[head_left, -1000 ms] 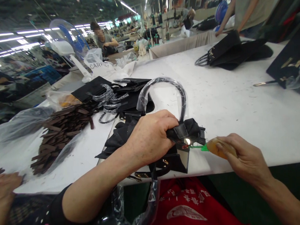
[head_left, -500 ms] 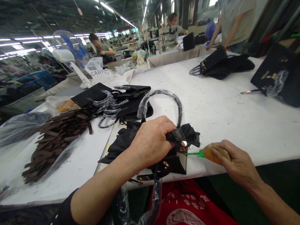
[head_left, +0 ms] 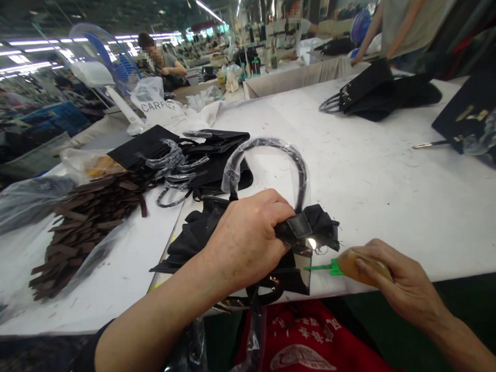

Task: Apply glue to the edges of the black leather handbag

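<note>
My left hand is closed on a black handbag, its fabric bunched up at the table's near edge. One plastic-wrapped handle arches above the hand, and another hangs over the edge towards my red apron. In my right hand is a yellowish glue bottle with a thin green nozzle. The nozzle points left, with its tip at the bag's pale inner edge; whether it touches cannot be made out. My left fingertips are hidden behind the fabric.
Brown strips lie heaped on clear plastic at left. Behind them are stacked black bags. More black handbags rest at the far right, one beside a pointed metal piece. A fan and several people are beyond the white table.
The view has shifted slightly. My right hand and the bottle sit a little lower and further right in the picture, and the bunched bag edge has moved slightly right. Both grips stay the same.
</note>
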Motion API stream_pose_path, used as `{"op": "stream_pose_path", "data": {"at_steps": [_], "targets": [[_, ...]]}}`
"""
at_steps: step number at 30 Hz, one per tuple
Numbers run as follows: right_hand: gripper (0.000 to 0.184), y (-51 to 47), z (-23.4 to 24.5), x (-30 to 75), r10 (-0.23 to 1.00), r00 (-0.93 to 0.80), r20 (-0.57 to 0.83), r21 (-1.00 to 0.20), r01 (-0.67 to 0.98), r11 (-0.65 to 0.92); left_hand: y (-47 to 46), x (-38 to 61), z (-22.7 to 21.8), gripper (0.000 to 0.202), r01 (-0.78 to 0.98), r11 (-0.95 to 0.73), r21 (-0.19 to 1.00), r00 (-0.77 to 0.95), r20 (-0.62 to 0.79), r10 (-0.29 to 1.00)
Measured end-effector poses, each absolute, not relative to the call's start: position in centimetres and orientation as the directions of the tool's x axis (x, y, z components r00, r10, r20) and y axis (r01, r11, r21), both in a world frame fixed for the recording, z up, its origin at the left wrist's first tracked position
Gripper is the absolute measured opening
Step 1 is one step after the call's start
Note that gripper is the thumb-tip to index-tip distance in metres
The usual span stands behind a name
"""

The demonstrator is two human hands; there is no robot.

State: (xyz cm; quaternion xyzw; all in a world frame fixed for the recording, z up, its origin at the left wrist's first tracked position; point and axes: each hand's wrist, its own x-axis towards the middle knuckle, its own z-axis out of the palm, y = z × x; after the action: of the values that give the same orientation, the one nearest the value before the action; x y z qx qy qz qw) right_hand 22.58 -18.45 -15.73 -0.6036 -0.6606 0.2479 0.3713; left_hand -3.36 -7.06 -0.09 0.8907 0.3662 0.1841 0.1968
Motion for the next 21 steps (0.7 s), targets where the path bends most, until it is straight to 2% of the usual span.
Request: {"op": "stream_pose_path", "data": {"at_steps": [3, 7, 11, 16, 21], "targets": [[0.017, -18.65, -15.96, 22.60, 0.970, 0.058, 0.237, -0.776, 0.611, 0.153, -7.17, -3.35, -0.04, 0.013, 0.579, -0.654, 0.487, 0.660, 0.192, 0.727], [0.017, -18.76, -16.08, 22.81, 0.974, -0.021, 0.224, -0.790, 0.581, 0.195, -7.40, -3.43, 0.13, 0.013, 0.572, -0.664, 0.483, 0.663, 0.205, 0.720], [0.021, -18.41, -15.98, 23.13, 0.933, 0.046, 0.356, -0.701, 0.674, 0.234, -7.62, -3.49, 0.31, 0.011, 0.572, -0.671, 0.472, 0.668, 0.207, 0.715], [0.021, -18.17, -15.47, 23.03, 0.943, -0.063, 0.326, -0.701, 0.654, 0.286, -7.67, -3.41, 0.31, 0.011, 0.585, -0.664, 0.466, 0.661, 0.201, 0.723], [0.023, -18.30, -15.77, 23.27, 0.923, -0.038, 0.382, -0.619, 0.731, 0.286, -7.66, -3.27, 0.41, 0.009, 0.591, -0.660, 0.463, 0.658, 0.197, 0.727]]}}
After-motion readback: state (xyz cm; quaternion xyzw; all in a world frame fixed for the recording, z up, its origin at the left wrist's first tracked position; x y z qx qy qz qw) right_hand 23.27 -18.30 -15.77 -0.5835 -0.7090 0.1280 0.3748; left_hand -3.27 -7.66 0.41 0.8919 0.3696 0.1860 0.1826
